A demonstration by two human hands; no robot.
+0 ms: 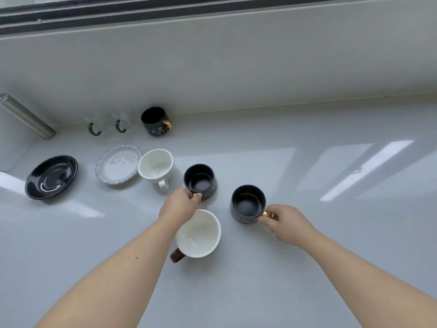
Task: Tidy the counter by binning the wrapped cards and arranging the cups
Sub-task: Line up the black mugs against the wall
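A glossy white counter (307, 268) holds six cups: three black (200, 179), two white (156, 165). A black saucer (52, 177) and white plate (118, 165) sit left.

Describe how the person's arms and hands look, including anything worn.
Both forearms are bare: no sleeves, gloves, watch or bracelets show. The left hand and right hand carry no rings that can be seen. A small dark spot marks the left forearm.
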